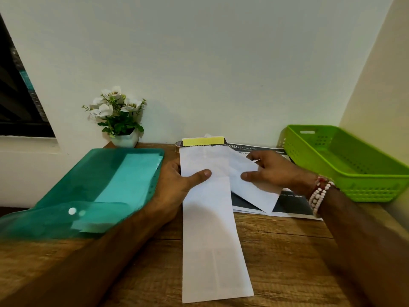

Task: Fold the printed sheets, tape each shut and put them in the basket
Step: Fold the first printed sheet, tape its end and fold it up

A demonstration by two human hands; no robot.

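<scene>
Matt white paper sheet (pixel 212 229); grained wood table (pixel 287 251); perforated green plastic basket (pixel 345 160); translucent folder (pixel 99 185).

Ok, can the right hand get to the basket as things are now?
Probably yes. The basket stands open-topped just beside the right hand, with nothing between them. That hand does pinch the sheet, which the left hand also holds.

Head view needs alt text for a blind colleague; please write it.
Two hands fold a long white sheet on a wooden table: left hand grips its edge, right hand holds its flap. Green basket at right, teal folder at left.
</scene>
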